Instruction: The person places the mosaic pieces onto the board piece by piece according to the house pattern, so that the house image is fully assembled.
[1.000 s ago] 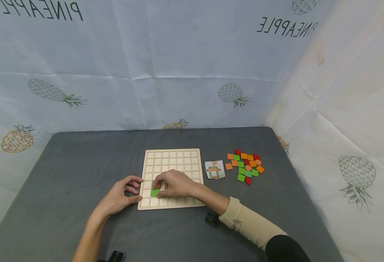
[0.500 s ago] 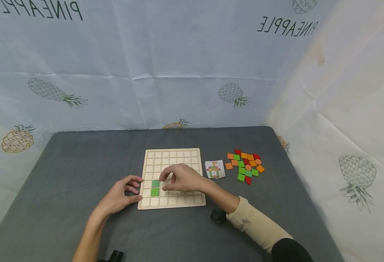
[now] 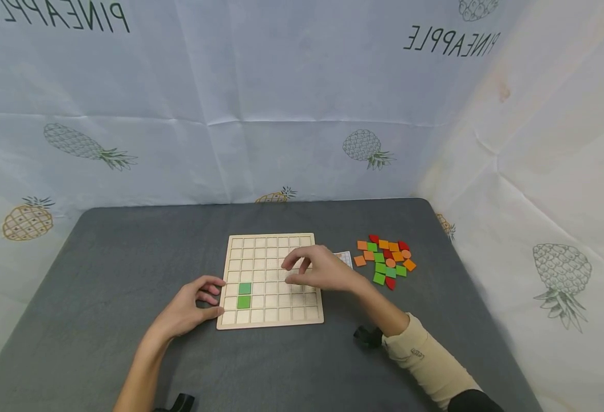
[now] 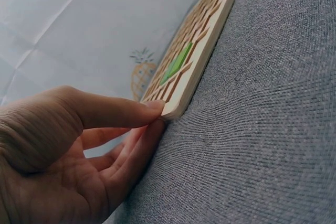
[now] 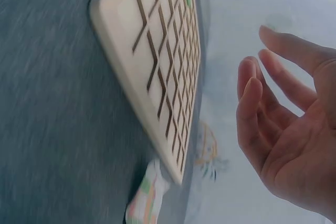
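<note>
A pale wooden grid board [image 3: 266, 250] lies on the grey table, with two green square tiles [image 3: 243, 301] in neighbouring cells near its left side. My left hand [image 3: 186, 309] holds the board's left edge; the left wrist view shows the thumb [image 4: 152, 109] on its corner and the fingers against the side. Above the right part of the board is my right hand [image 3: 322, 269], fingers loosely bent and nothing between them. In the right wrist view its thumb and fingertips stand apart. Behind this hand, a small printed pattern card [image 3: 345, 258] is partly hidden.
Right of the card lies a loose group of tiles: orange squares [image 3: 368, 256], green squares [image 3: 379, 278], red pieces [image 3: 390, 283] and orange discs [image 3: 390, 263]. A white curtain [image 3: 281, 86] with pineapple prints hangs behind the table [image 3: 142, 240].
My right hand has let go of the tile beside the other green one and moved right across the board, now partly covering the card. The left hand has stayed put.
</note>
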Action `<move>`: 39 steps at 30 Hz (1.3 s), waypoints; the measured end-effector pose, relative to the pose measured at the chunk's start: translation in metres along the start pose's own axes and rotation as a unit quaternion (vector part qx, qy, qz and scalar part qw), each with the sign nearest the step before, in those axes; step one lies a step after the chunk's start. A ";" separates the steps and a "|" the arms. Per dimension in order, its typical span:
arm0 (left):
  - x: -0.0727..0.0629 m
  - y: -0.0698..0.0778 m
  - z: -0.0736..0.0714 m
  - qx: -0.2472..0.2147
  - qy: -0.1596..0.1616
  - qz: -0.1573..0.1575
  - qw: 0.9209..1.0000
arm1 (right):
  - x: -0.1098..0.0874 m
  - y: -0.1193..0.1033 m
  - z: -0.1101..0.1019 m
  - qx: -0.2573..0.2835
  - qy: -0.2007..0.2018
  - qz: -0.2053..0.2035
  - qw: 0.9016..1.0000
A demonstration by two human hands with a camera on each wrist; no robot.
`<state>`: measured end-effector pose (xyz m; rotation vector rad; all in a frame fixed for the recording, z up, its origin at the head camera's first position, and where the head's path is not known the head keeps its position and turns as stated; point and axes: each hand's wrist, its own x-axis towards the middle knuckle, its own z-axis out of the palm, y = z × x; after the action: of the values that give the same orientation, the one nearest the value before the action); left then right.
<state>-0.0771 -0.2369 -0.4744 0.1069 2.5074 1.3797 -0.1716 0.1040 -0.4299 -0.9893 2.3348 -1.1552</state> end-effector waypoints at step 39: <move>0.000 0.000 0.000 0.005 -0.001 0.010 1.000 | -0.115 0.134 -0.116 -0.036 0.086 0.138 0.986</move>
<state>-0.0772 -0.2373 -0.4747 0.1362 2.5176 1.3745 -0.2164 0.3065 -0.4657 -0.5809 2.5655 -1.0873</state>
